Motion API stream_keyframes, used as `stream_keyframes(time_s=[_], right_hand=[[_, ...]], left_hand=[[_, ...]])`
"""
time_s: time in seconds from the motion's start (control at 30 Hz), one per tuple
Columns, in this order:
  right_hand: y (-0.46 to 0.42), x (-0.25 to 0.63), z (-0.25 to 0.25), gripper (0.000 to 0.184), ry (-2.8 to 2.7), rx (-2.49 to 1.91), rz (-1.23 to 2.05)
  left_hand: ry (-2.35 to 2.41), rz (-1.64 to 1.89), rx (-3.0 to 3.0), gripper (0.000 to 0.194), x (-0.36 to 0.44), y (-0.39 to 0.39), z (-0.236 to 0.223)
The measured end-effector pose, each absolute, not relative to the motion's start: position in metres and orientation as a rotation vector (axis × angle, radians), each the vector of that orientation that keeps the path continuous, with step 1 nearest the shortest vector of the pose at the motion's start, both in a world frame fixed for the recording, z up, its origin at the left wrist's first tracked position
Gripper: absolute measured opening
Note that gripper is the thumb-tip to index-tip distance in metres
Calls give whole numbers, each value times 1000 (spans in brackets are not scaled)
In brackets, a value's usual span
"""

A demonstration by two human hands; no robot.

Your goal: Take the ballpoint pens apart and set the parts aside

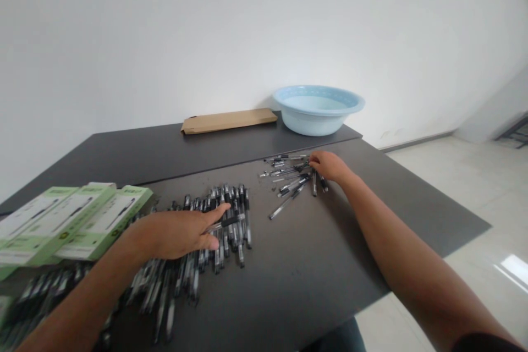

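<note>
My left hand (181, 234) is over a wide pile of clear pens with black grips (231, 242). Between its thumb and fingers is one pen (229, 222), its dark grip pointing right, while the index finger stretches forward above the pile. Farther off to the right, my right hand (329, 166) reaches down into a smaller scattered group of pens (291, 184). Its fingers are drawn together at that group's right edge. Whatever lies between those fingertips is hidden.
Green-and-white pen boxes (99, 223) lie at the left, beside more pens (45, 291). A flat brown cardboard piece (229, 120) and a light blue basin (315, 121) stand at the back near the wall. The dark table (264, 286) ends at the right above a pale floor.
</note>
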State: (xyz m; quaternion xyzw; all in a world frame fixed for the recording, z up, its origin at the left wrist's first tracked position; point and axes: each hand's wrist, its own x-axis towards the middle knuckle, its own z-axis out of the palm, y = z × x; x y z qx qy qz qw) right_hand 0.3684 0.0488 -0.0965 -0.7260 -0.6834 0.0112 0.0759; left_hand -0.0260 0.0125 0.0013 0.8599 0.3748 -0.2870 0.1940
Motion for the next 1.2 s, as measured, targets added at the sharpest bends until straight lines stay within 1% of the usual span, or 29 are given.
stream_keyframes(time_s=[0.37, 0.53, 0.7, 0.9, 1.2], right_hand=[[51, 354, -104, 23, -2169, -2175, -1], [52, 357, -105, 20, -2193, -2165, 12], [53, 360, -107, 21, -2197, -2167, 6], [53, 360, -107, 17, -2205, -2150, 5], [50, 371, -101, 22, -2178, -2093, -7]], left_hand=[[1040, -853, 2420, 72, -22, 8, 2], [1043, -855, 2425, 71, -22, 8, -1], [1033, -886, 2429, 71, -22, 8, -3], [1025, -901, 2435, 70, -20, 6, -3], [1020, -920, 2466, 65, -20, 3, -3]])
